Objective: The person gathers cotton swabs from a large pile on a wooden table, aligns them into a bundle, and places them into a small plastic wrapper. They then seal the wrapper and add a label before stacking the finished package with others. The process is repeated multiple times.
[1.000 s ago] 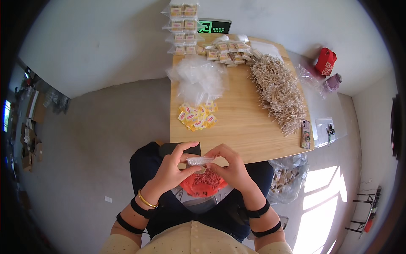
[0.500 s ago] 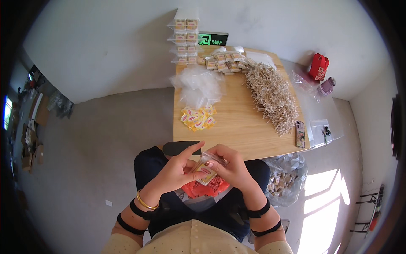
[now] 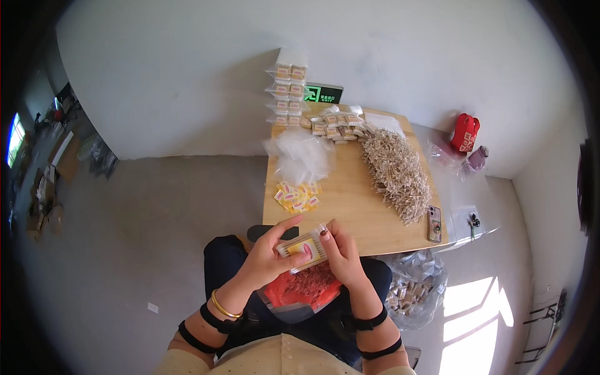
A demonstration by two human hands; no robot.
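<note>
Over my lap, my left hand (image 3: 265, 259) grips a small clear packet of cotton swabs (image 3: 305, 251) with a yellow-and-white card inside. Its thumb lies across the front and the index finger sticks out. At the packet's right end, my right hand (image 3: 345, 255) pinches the clear plastic between thumb and fingers. Beneath both hands, a red plastic bag (image 3: 275, 291) in my lap holds small reddish bits. On the table are a pile of loose cotton swabs (image 3: 398, 178), yellow-and-white cards (image 3: 297, 197) and a heap of clear plastic bags (image 3: 301, 157).
Filled packets (image 3: 340, 127) lie at the table's back, beside a tall stack of packets (image 3: 289, 94). A phone (image 3: 434, 224) rests near the right edge of the wooden table (image 3: 350, 206). On the floor stands a large clear bag of packets (image 3: 412, 294). A red bag (image 3: 464, 132) and purple bottle (image 3: 477, 159) are farther right.
The packet has turned to lie more crosswise, its card facing up. My right hand has shifted from its front to its right end. The view has tilted, so the table appears lower.
</note>
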